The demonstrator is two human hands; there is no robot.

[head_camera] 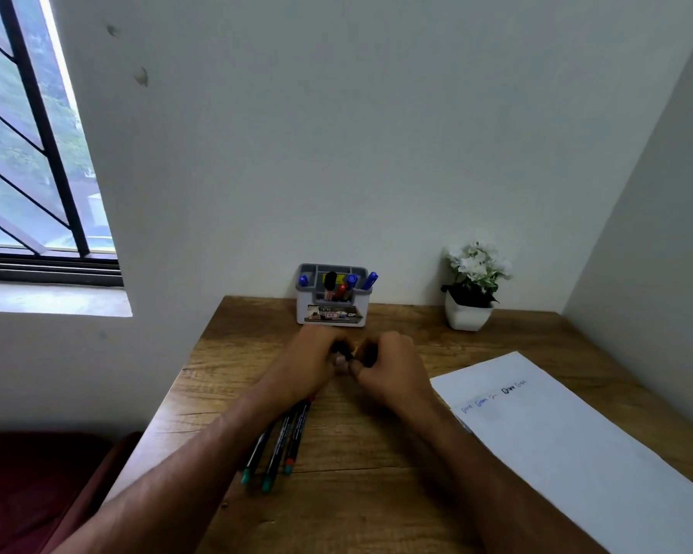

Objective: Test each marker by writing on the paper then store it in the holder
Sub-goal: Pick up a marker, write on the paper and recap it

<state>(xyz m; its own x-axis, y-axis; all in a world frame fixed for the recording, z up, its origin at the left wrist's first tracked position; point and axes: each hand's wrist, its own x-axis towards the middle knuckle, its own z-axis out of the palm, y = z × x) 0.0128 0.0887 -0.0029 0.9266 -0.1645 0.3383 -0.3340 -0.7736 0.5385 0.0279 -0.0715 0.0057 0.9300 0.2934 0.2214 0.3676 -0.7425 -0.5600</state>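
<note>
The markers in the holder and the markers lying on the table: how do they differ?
The markers in the holder stand upright or leaning against its walls; the markers on the table lie flat, side by side, partly under the left forearm. The holder ones show blue, black and red ends; the table ones have dark barrels with teal or red ends. Both groups are untouched by the hands.

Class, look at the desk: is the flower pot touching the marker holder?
Apart. The head view shows bare wooden desk between the white flower pot and the marker holder, both standing by the wall.

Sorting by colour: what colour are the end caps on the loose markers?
Teal on the loose markers, seen in the head view.
</note>
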